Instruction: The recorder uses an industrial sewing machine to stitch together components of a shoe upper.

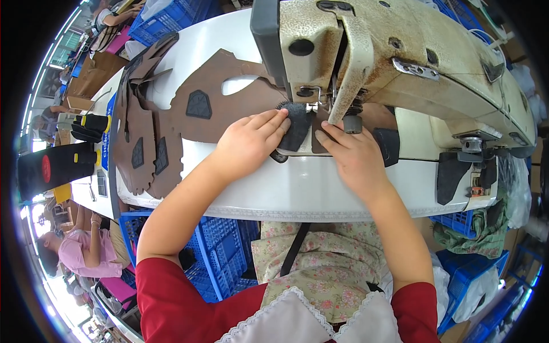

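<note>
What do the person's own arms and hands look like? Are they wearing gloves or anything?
No gloves! The left hand and right hand are both bare. The left sleeve and right sleeve are plain dark red and stop near the elbows, so the forearms are bare too. I see no watch or bracelet.

Cut piece point(231, 111) on table point(274, 186), partly under machine point(412, 48)
</note>
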A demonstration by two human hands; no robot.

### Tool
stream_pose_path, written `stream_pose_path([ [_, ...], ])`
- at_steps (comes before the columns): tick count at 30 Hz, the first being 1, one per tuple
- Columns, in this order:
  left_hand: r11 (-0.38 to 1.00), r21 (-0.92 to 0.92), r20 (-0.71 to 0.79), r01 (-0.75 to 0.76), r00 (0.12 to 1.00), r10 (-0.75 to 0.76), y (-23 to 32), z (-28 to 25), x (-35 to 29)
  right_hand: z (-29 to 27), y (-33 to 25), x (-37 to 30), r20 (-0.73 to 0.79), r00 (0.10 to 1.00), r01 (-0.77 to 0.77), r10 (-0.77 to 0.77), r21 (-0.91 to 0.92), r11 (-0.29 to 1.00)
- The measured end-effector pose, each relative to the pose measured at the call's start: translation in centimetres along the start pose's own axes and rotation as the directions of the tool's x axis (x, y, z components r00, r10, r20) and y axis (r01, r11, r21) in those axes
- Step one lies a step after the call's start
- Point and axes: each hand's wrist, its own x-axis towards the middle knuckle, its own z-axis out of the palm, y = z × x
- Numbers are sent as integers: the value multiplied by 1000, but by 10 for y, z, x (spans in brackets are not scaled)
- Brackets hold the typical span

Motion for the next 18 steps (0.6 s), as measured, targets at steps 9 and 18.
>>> stream_pose_path([
  [9, 992, -95, 10, 88, 996, -88, 2, 1, 0, -3, -2, 2, 8, 1000, -3, 3, -9, 1000],
  [18, 995, -77, -25, 62, 998, -65, 6, 5, -6, -12, -6, -1, 117, 993, -3, 12, -73, 997],
])
